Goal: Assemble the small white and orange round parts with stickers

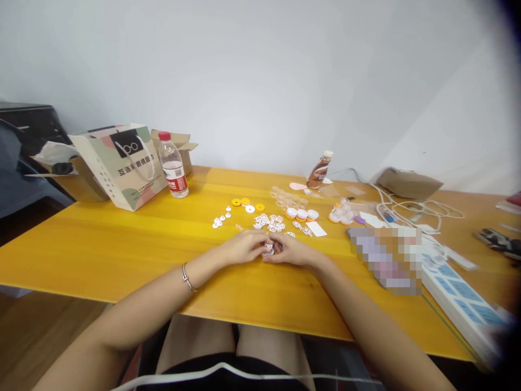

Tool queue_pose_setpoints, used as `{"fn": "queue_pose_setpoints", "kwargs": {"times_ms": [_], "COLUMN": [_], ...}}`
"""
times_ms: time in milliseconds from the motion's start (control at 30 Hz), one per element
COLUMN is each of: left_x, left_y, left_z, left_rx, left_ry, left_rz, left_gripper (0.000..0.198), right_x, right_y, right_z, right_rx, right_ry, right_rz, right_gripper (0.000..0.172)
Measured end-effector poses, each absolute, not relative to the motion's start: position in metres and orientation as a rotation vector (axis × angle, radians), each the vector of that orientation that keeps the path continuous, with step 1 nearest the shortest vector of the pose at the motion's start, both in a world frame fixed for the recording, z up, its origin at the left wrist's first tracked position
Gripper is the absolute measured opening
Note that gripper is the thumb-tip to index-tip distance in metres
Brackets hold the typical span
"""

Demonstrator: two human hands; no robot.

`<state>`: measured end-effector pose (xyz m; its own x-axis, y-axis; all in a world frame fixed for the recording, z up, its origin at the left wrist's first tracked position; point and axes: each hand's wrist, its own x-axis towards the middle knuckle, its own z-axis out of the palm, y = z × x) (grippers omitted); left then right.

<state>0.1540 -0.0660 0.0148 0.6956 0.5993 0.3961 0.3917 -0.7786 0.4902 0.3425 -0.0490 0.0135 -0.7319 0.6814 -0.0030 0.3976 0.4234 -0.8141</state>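
My left hand (249, 246) and my right hand (293, 251) meet just over the yellow table, fingertips almost together. Between them they pinch a small white plastic part (268, 249), whose detail is mostly hidden by the fingers. Right behind the hands lies a pile of white openwork plastic pieces (269, 222). Small white pegged discs (220, 221) are scattered to the left. Yellow rings (259, 207) and a white ring lie farther back. Several round white-and-orange cases (302, 214) stand in a row to the right, by clear round plastic covers (287, 197).
A water bottle (173, 165), a paper bag (130, 168) and a cardboard box (183, 152) stand back left. At the back is a brown drink bottle (319, 170). On the right are white cables (401, 203), a pixelated patch (386, 260) and a power strip (459, 296).
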Motion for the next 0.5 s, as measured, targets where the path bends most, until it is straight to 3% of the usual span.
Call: {"fn": "queue_pose_setpoints", "kwargs": {"times_ms": [200, 400, 500], "left_x": [0.153, 0.157, 0.166], "left_y": [-0.066, -0.044, -0.014], "left_z": [0.009, 0.018, 0.025], "left_rx": [2.398, 2.319, 2.433], "left_ry": [0.805, 0.968, 1.085], "left_rz": [0.858, 1.17, 1.145], "left_gripper": [0.016, 0.026, 0.029], "right_x": [0.346, 0.353, 0.354], "right_y": [-0.049, -0.045, -0.044], "right_z": [0.018, 0.021, 0.02], "right_rx": [-0.895, -0.883, -0.857], "right_ry": [-2.33, -2.142, -2.069], "right_rz": [1.277, 1.521, 1.646], "right_gripper": [0.026, 0.035, 0.038]}}
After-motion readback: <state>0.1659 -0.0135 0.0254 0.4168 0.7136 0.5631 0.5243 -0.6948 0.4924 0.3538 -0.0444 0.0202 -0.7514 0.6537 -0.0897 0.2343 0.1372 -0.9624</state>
